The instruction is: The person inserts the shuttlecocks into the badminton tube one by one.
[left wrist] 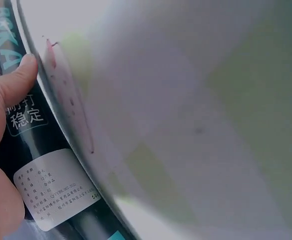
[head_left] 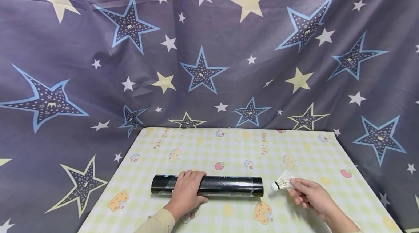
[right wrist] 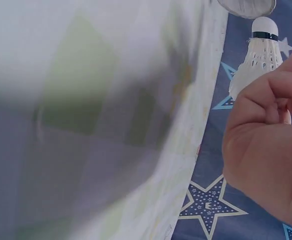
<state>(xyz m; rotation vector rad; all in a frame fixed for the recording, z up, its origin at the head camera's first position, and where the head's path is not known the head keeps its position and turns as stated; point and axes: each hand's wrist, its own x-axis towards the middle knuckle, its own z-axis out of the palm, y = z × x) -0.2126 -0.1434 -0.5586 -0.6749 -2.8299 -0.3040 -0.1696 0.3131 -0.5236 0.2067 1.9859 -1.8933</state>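
Observation:
A black shuttlecock tube (head_left: 232, 186) lies on its side across the tablecloth. My left hand (head_left: 188, 191) grips it left of its middle, fingers over the top and thumb along the near side. In the left wrist view the tube (left wrist: 28, 145) shows a white printed label below the thumb. My right hand (head_left: 312, 195) pinches a white shuttlecock (head_left: 282, 182) by its feather skirt, just right of the tube's right end. Its rounded cork, banded in black, points toward the tube. The right wrist view shows the shuttlecock's cork (right wrist: 264, 25) close to the tube's round greyish end (right wrist: 248, 6).
The table (head_left: 196, 145) wears a pale green checked cloth printed with cakes, bears and fruit. Behind it and at both sides hangs a dark curtain (head_left: 222, 33) covered in stars.

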